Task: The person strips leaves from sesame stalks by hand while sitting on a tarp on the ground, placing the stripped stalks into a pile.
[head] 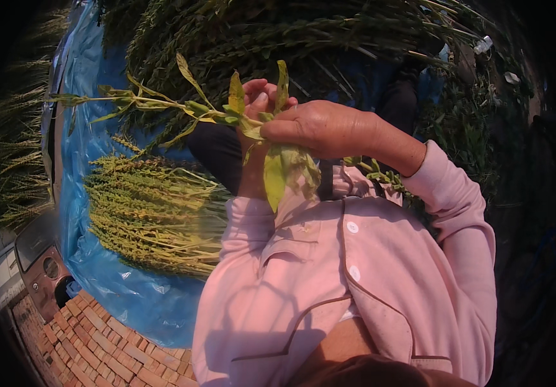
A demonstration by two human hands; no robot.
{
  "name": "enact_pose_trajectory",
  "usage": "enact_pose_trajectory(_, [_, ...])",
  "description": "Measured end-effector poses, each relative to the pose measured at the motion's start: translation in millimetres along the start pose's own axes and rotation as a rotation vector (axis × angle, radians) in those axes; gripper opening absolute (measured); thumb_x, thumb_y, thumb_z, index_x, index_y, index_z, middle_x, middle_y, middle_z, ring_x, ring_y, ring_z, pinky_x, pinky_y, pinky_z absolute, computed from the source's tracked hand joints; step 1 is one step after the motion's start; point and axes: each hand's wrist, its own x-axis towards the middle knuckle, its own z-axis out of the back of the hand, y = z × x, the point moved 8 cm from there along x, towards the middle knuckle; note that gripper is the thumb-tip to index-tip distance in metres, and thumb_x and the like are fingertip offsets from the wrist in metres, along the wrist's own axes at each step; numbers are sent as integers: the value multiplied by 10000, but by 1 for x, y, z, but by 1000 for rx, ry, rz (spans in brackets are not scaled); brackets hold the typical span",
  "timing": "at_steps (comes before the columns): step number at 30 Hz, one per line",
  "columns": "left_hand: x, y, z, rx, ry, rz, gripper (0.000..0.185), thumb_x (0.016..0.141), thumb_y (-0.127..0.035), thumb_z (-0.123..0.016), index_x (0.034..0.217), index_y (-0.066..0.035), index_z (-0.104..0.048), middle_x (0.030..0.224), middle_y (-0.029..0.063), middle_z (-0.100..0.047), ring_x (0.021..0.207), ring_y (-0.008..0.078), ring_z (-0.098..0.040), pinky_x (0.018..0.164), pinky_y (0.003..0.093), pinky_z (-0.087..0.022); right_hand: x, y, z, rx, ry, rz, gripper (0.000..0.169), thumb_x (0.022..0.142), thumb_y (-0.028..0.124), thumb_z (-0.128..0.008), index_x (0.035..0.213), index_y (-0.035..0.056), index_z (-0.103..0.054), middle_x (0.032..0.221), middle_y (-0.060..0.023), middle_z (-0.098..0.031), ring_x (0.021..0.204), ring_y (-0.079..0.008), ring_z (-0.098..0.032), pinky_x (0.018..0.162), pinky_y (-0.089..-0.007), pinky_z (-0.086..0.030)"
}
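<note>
My right hand (319, 128) is closed on a leafy plant stalk (162, 102), with thumb and fingers pinching it and some leaves. The stalk bears green pods and yellow-green leaves and looks like sesame. One end reaches out to the left; a podded stem section (379, 175) shows below my right forearm. Broad wilted leaves (275, 176) hang under my right hand. My left hand (263, 96) is just behind the stalk with its fingers curled. The right hand and leaves partly cover it, so its grip is hidden.
A bundle of cut yellow-green stalks (157, 213) lies on a blue plastic sheet (94, 271) at left. Dark green stalks (258, 34) are heaped ahead. More stalks (21, 140) stand beyond the sheet. A reddish vehicle (41, 275) and brick paving (108, 348) are at lower left.
</note>
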Motion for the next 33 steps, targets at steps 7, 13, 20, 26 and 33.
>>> enact_pose_trajectory(7, [-14, -12, 21, 313, -12, -121, 255, 724, -30, -477, 970, -4, -414, 911, 110, -481, 836, 190, -485, 745, 293, -408, -11, -25, 16, 76, -235, -45, 347, 598, -32, -543, 919, 16, -420, 813, -127, -500, 773, -310, -505, 639, -334, -418])
enact_pose_trajectory(13, [-13, -25, 32, 224, -106, -152, 228, 722, -51, -496, 935, -35, -416, 853, 107, -500, 728, 161, -498, 635, 263, -426, -3, -22, -24, 159, -135, -22, 231, 619, -43, -496, 824, 34, -422, 765, -130, -508, 722, -313, -495, 590, -356, -410])
enact_pose_trajectory(20, [-7, -21, 60, -62, -48, -94, 136, 737, -71, -477, 871, -58, -484, 803, 93, -503, 684, 161, -455, 566, 271, -395, -27, -5, -22, 471, -111, -22, 345, 626, -4, -533, 950, 68, -438, 749, -131, -516, 676, -287, -509, 593, -321, -395])
enact_pose_trajectory(26, [-12, -22, 15, -261, 366, -50, 190, 706, -93, -495, 892, -58, -483, 815, 89, -455, 753, 176, -344, 667, 303, -347, -59, -118, -13, 1018, -394, -671, 196, 796, 184, -421, 922, 42, -468, 779, -36, -537, 644, -89, -501, 543, -196, -397])
enact_pose_trajectory(33, [-11, -25, 5, -195, 475, 36, 259, 726, -20, -451, 981, -67, -434, 920, 102, -456, 879, 215, -411, 765, 342, -363, -25, -86, -34, 1183, -298, -612, 131, 738, 123, -478, 822, 27, -511, 689, -52, -540, 581, -125, -510, 481, -226, -392])
